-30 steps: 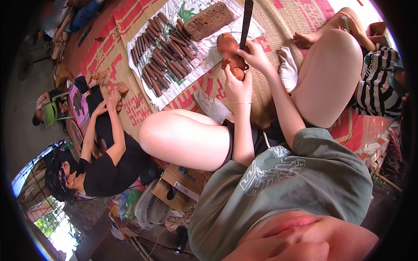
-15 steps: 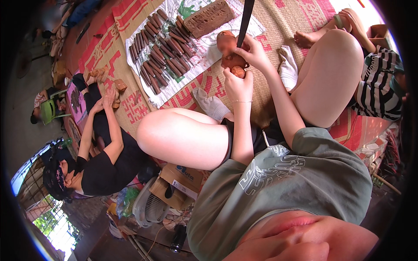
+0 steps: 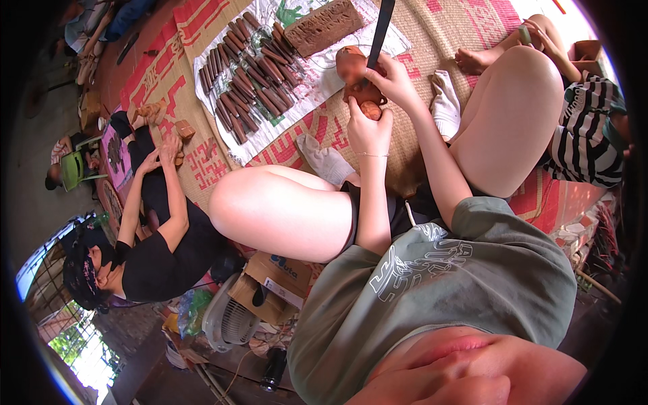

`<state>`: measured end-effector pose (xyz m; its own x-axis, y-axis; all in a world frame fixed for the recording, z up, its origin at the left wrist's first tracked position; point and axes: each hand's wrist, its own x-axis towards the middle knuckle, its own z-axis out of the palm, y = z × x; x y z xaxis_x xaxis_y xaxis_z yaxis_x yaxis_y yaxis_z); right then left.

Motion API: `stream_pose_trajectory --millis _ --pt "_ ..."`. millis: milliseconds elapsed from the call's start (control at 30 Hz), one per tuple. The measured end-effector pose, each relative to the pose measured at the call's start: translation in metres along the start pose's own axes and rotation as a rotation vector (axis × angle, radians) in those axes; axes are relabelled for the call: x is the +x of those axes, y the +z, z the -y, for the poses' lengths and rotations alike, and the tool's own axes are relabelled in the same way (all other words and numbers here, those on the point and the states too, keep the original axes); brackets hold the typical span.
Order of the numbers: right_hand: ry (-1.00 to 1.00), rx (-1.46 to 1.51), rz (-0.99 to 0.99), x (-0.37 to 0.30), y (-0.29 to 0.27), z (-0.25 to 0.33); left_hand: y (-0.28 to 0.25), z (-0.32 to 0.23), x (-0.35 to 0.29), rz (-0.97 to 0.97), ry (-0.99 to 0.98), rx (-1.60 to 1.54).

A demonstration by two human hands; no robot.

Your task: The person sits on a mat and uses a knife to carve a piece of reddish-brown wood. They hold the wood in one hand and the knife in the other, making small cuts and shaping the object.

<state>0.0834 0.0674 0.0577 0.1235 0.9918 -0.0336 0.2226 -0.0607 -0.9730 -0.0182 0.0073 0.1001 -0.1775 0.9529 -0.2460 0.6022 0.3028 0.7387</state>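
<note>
A reddish-brown carved figurine with rounded forms is held over the mat in front of me. My left hand grips its lower end, thumb on top, beside a round ball-like part. At the figurine's right side, my right hand is closed, with thumb and forefinger pinched. Between them ends a long, dark, narrow strip, which runs up out of the picture; its kind I cannot make out. Beyond, a white cloth bears many wooden-handled carving tools and a brown, rough-faced block.
A red-and-tan woven mat lies under everything. On the left a person in black sits with both hands at small wooden pieces. At right sits another person in stripes. Near my left knee stand a cardboard box and a fan.
My left thumb has shifted up slightly on the figurine, and the strip's lower end has moved a little left. At right, the other person's hands have moved.
</note>
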Motion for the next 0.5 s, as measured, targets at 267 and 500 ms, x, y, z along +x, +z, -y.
stream_pose_trajectory --millis 267,500 --pt "-0.049 -0.081 -0.058 0.000 -0.001 -0.003 0.003 0.005 0.001 -0.022 0.073 0.005" --pt "-0.016 -0.145 -0.077 0.001 -0.005 -0.006 0.006 0.011 0.002 -0.064 0.142 0.018"
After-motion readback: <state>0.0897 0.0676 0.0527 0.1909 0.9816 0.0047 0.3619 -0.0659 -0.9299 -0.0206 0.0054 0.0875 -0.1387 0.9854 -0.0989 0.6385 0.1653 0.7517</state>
